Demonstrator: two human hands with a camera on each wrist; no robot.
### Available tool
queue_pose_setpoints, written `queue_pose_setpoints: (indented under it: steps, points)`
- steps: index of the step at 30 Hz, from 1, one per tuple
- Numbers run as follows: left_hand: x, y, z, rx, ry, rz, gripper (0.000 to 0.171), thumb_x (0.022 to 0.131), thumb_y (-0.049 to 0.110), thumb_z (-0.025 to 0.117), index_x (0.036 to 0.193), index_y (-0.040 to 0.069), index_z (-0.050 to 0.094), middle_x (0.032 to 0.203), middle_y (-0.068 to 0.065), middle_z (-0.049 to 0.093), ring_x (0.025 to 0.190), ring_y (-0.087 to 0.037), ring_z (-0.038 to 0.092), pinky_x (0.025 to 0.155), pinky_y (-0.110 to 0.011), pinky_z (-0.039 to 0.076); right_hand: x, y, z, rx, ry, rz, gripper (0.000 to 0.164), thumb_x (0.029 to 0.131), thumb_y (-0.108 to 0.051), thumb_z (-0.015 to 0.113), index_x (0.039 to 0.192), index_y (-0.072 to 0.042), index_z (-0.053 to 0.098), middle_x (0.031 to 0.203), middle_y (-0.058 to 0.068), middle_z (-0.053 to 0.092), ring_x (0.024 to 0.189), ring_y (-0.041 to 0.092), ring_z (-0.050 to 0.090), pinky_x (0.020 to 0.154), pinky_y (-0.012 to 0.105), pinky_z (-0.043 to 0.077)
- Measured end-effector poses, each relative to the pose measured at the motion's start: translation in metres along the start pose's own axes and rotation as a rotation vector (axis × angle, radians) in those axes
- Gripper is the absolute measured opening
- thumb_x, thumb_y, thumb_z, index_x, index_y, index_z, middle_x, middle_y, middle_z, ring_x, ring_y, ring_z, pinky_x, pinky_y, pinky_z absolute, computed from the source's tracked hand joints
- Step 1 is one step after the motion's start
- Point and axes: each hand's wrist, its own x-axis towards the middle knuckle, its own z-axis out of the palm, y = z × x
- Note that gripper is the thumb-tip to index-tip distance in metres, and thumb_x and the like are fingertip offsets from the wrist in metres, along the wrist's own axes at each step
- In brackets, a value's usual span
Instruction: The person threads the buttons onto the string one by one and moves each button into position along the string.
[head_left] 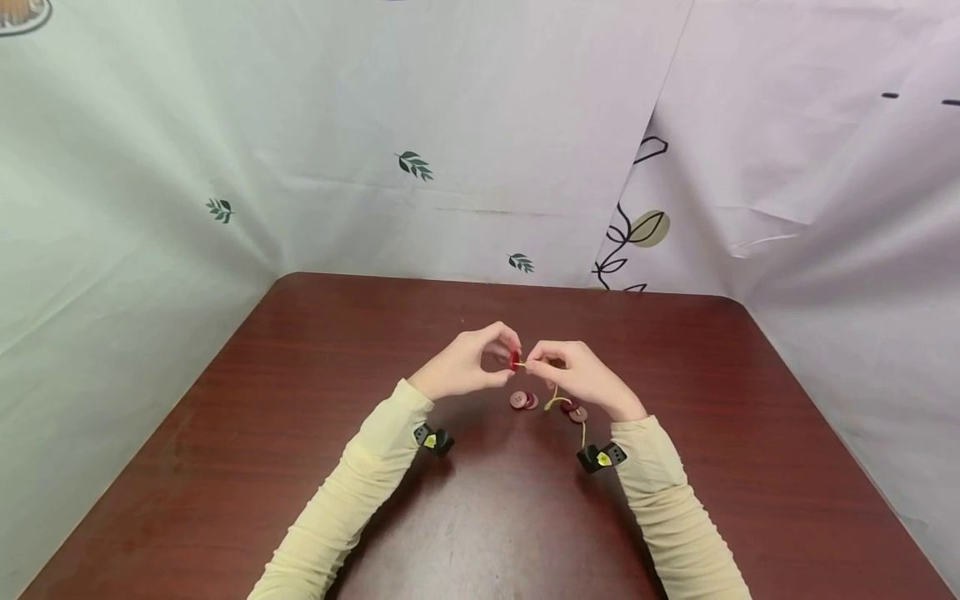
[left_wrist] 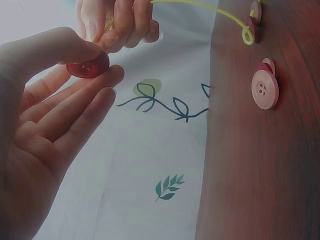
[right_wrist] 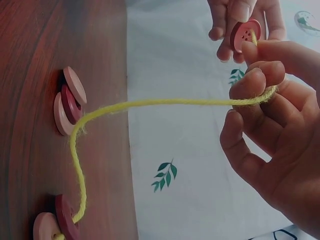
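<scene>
Pale sleeves [head_left: 352, 487] nearest; hands [head_left: 467, 363] pinch red button [left_wrist: 90, 69], yellow cord [right_wrist: 165, 102].

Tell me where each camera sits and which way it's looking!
Head: worn on the head, looking forward and down at the table; the left hand, right hand and both sleeves show.
Left wrist: on that wrist, looking along the left hand at the red button it pinches; part of the right hand shows.
Right wrist: on that wrist, looking past the right hand holding the yellow cord; part of the left hand shows.
Both wrist views share the button and cord.
</scene>
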Motion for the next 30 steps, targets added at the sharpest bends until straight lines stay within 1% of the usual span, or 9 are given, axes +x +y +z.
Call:
queue_pose_setpoints:
  steps: [3,7,10,15,18,22,24,27,30]
  points:
    - [-0.0004,0.0002,-0.0008,0.008,0.006,-0.001,0.033,0.080,-0.002,0.072,0.108,0.006,0.055,0.100,-0.007,0.067,0.095,-0.015,0.070,0.087,-0.025,0.055,-0.0004,0.0003,-0.0006,0.003,-0.001,0.004,0.008,0.093,-0.019,0.063,0.087,-0.014,0.065,0.062,0.014,0.055,0.060,0.035,0.052,0.050,0.024,0.039]
    - [-0.0010,0.0010,-0.0012,0.021,-0.006,-0.014,0.031,0.080,0.001,0.072,0.106,0.007,0.056,0.100,-0.006,0.068,0.095,-0.015,0.070,0.088,-0.028,0.055,-0.0001,0.0010,-0.0002,-0.001,-0.007,0.004,0.007,0.093,-0.018,0.063,0.088,-0.015,0.066,0.061,0.009,0.055,0.062,0.040,0.053,0.049,0.023,0.039]
    - [-0.0007,0.0010,-0.0006,0.026,-0.011,-0.015,0.031,0.080,0.000,0.072,0.106,0.008,0.056,0.100,-0.006,0.067,0.096,-0.015,0.070,0.088,-0.029,0.055,0.0007,0.0017,0.0004,-0.011,-0.009,-0.002,0.007,0.093,-0.017,0.064,0.089,-0.013,0.066,0.061,0.006,0.055,0.061,0.039,0.054,0.049,0.023,0.039]
    - [0.0001,0.0009,0.0013,0.007,-0.007,0.016,0.032,0.081,0.001,0.072,0.106,0.007,0.054,0.100,-0.006,0.066,0.096,-0.015,0.070,0.087,-0.029,0.056,0.0022,0.0012,0.0013,-0.025,-0.007,-0.021,0.010,0.092,-0.016,0.065,0.092,-0.007,0.068,0.064,0.004,0.057,0.055,0.019,0.051,0.049,0.023,0.039]
    - [0.0001,0.0010,0.0021,0.009,0.006,0.028,0.032,0.080,0.002,0.073,0.104,0.007,0.052,0.099,-0.006,0.067,0.095,-0.014,0.070,0.087,-0.029,0.055,0.0026,0.0001,0.0018,-0.017,-0.010,-0.023,0.013,0.092,-0.017,0.065,0.094,-0.005,0.068,0.066,0.008,0.058,0.055,0.010,0.048,0.049,0.022,0.039]
    - [0.0003,0.0014,0.0027,0.047,0.027,0.044,0.028,0.079,0.002,0.074,0.095,0.009,0.052,0.096,-0.004,0.068,0.092,-0.012,0.069,0.086,-0.029,0.055,0.0021,-0.0006,0.0029,0.012,-0.029,-0.021,0.013,0.093,-0.018,0.064,0.094,-0.005,0.067,0.067,0.019,0.057,0.055,0.012,0.049,0.049,0.021,0.038]
    - [0.0004,0.0017,0.0029,0.074,0.033,0.060,0.026,0.079,0.003,0.075,0.091,0.010,0.052,0.094,-0.002,0.067,0.091,-0.011,0.068,0.086,-0.027,0.055,0.0019,-0.0009,0.0034,0.021,-0.032,-0.023,0.011,0.094,-0.019,0.063,0.093,-0.008,0.066,0.067,0.022,0.055,0.055,0.013,0.049,0.049,0.021,0.038]
    - [0.0006,0.0017,0.0028,0.099,0.045,0.091,0.024,0.080,0.005,0.076,0.090,0.010,0.055,0.093,-0.002,0.066,0.090,-0.010,0.067,0.085,-0.025,0.054,0.0022,-0.0016,0.0041,0.022,-0.023,-0.029,0.011,0.096,-0.020,0.060,0.088,-0.012,0.064,0.064,0.018,0.054,0.054,0.014,0.047,0.049,0.021,0.036]
    - [0.0009,0.0016,0.0031,0.101,0.053,0.114,0.022,0.080,0.007,0.077,0.091,0.009,0.058,0.092,-0.002,0.067,0.089,-0.011,0.067,0.084,-0.024,0.055,0.0029,-0.0028,0.0049,0.025,-0.010,-0.025,0.022,0.100,-0.021,0.053,0.081,-0.012,0.060,0.062,0.011,0.053,0.056,0.016,0.047,0.053,0.022,0.037]
